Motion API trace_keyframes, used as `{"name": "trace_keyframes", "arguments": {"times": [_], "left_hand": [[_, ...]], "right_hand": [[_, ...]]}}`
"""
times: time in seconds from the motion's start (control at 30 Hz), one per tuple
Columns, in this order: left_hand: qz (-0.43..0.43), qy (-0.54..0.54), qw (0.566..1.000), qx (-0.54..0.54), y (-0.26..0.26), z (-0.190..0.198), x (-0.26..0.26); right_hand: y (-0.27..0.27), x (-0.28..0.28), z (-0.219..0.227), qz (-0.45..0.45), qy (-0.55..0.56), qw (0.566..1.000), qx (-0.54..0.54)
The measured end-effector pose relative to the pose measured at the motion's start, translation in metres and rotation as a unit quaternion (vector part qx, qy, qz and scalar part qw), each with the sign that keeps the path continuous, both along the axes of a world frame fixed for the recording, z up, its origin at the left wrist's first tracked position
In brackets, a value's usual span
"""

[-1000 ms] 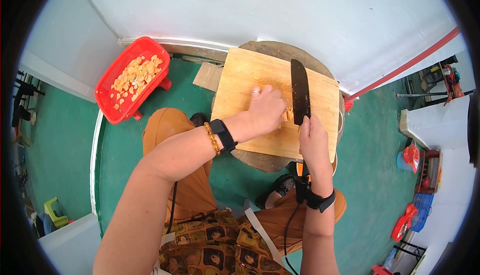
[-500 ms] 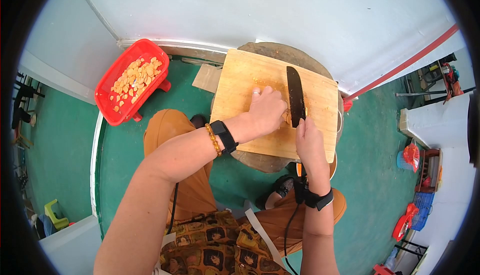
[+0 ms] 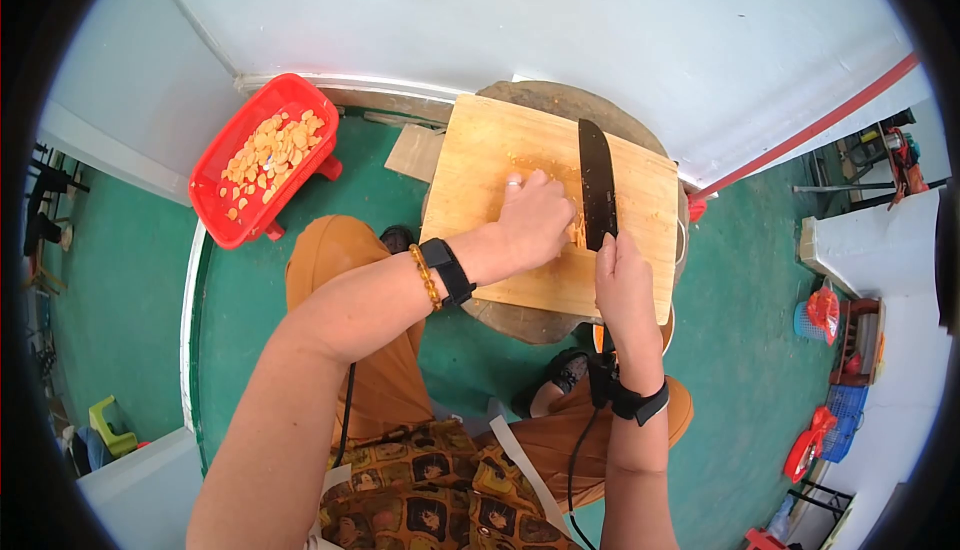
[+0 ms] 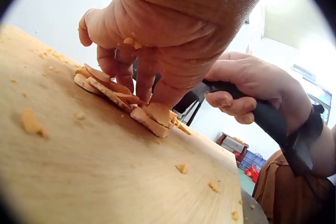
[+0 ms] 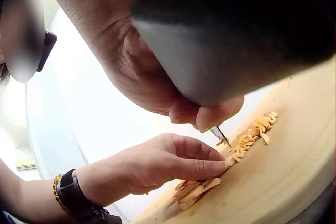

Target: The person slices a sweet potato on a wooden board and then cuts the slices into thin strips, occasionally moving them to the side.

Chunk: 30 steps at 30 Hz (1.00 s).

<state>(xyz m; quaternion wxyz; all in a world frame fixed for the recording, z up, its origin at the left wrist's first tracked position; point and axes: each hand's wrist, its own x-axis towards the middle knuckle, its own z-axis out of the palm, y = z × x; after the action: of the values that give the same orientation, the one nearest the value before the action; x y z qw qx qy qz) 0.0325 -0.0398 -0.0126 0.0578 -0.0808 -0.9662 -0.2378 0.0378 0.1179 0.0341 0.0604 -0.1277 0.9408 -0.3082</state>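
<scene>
A black-bladed kitchen knife stands edge-down at the wooden cutting board, its handle gripped by my right hand. Just left of the blade, my left hand holds a small overlapping stack of pale orange vegetable slices against the board, fingertips and thumb bent over them. Thin cut strips lie on the blade's other side in the right wrist view. Crumbs stick to the left palm, and small bits are scattered on the wood. The right hand's fingers wrap the black handle.
Under the board is a round wooden stump. A red plastic tub with many orange slices stands on the green floor to the left. Behind the board rises a white wall. My knees flank the stump.
The knife and right hand shifted slightly left and toward me, then back right and away. The left hand stays on the slices, almost unmoved.
</scene>
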Motion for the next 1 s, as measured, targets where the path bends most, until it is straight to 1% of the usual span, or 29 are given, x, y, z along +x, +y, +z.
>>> {"name": "trace_keyframes", "arguments": {"times": [0.07,0.17,0.27,0.33,0.47,0.57,0.67,0.77,0.87,1.0], "left_hand": [[-0.002,-0.008,1.000,-0.003,0.000,0.001,-0.001],[-0.002,-0.006,1.000,-0.009,0.000,-0.001,-0.001],[-0.007,-0.021,1.000,0.006,-0.001,0.003,-0.001],[-0.007,-0.020,1.000,-0.001,0.000,0.003,0.000],[-0.007,-0.024,1.000,0.005,-0.001,0.005,0.001],[-0.004,-0.034,0.999,0.008,-0.002,0.008,0.001],[-0.002,-0.029,1.000,0.007,-0.001,0.007,0.001],[-0.002,-0.031,0.999,0.009,-0.001,0.007,0.001],[0.009,-0.006,1.000,0.009,0.002,-0.006,-0.003],[0.016,-0.021,0.999,0.026,0.004,-0.007,-0.004]], "right_hand": [[-0.002,0.001,0.000,0.003,0.006,1.000,0.014],[0.001,0.003,-0.020,0.034,0.049,0.998,0.009],[0.000,0.002,-0.013,0.009,0.013,1.000,-0.001],[-0.002,0.004,0.000,0.000,-0.002,1.000,-0.006],[-0.004,0.005,0.010,-0.006,-0.018,1.000,-0.019],[0.000,0.001,-0.010,0.023,0.021,0.999,-0.012],[0.000,0.000,-0.019,0.027,0.032,0.999,0.021],[-0.001,0.000,-0.023,0.037,0.058,0.997,0.027],[-0.001,-0.002,-0.026,0.040,0.060,0.997,0.036],[-0.004,-0.003,-0.026,0.040,0.058,0.997,0.044]]}}
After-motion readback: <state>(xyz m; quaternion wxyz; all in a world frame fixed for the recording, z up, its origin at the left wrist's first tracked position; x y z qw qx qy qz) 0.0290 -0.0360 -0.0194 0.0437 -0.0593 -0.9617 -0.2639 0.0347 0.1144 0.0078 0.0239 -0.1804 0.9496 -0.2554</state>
